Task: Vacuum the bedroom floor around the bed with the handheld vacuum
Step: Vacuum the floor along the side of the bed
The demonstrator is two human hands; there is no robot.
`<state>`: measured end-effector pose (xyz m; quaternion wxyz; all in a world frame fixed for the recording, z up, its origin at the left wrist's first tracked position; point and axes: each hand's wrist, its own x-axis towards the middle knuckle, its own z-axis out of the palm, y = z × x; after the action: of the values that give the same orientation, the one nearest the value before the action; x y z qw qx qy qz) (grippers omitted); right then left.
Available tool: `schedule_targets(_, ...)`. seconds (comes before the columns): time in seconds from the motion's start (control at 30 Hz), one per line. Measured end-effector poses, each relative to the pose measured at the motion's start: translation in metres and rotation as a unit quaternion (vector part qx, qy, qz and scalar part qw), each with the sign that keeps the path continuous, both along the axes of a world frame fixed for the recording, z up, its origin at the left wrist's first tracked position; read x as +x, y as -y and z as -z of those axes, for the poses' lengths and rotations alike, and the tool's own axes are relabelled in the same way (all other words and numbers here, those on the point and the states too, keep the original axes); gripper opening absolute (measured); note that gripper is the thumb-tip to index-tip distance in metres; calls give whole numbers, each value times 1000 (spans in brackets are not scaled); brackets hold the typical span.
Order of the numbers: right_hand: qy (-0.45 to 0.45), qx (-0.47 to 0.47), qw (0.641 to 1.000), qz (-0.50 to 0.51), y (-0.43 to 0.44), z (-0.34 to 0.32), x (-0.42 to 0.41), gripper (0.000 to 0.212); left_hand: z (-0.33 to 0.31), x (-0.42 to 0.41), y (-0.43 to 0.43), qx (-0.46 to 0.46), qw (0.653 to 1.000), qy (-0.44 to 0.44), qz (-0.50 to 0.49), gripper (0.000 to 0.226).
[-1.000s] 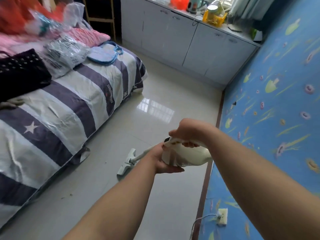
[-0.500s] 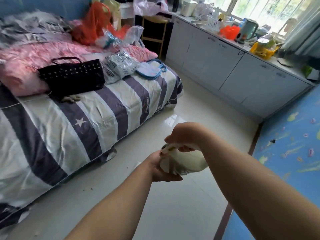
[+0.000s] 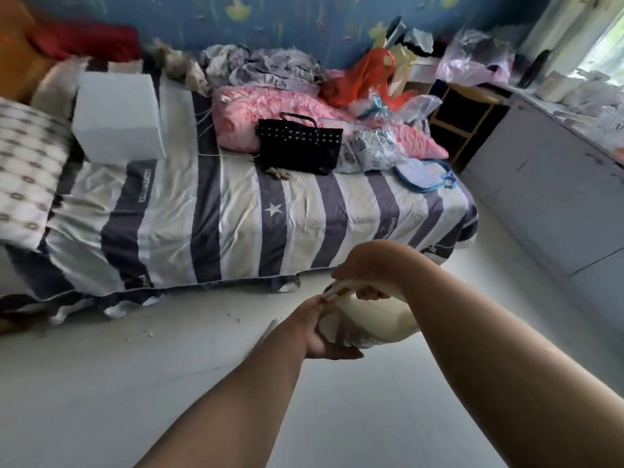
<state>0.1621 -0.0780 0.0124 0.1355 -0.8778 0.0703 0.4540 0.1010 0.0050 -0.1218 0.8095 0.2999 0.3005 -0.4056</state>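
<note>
Slanting down-left toward bed (image 3: 236, 217): handheld vacuum (image 3: 371, 324), right hand (image 3: 369, 270) atop, left hand (image 3: 319, 331) under.

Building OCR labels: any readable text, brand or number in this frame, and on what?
Nothing can be read.
Two small lettered patches on the striped duvet cover: blurred.
Print on the clear plastic package beside the black handbag: too small.
No marking shows on the handheld vacuum.

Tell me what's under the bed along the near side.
The striped duvet cover hangs down to the floor there, so whatever lies beneath is hidden. Only scattered crumbs show on the floor just in front of its hem.
</note>
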Motion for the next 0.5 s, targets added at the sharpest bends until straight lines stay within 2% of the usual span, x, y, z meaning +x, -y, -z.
schedule_targets(0.07, 1, 5, 999, -45, -11, 7, -7, 39, -2, -16, -9, 12, 999, -6, -41, 43)
schedule_targets(0.17, 26, 15, 994, -102, -31, 16, -16, 33, -5, -39, -23, 34, 995, -21, -92, 68)
schedule_targets(0.3, 27, 33, 987, -153, -64, 22, -32, 37, -1, -67, -50, 54, 985, -34, -163, 79)
schedule_targets(0.43, 5, 48, 985, -166, -99, 28, -43, 33, 2, -83, -76, 38, 978, -36, -204, 57)
schedule_targets(0.5, -17, 49, 983, -174, -119, 29, -47, 33, 10, -87, -91, 29, 972, -47, -229, 57)
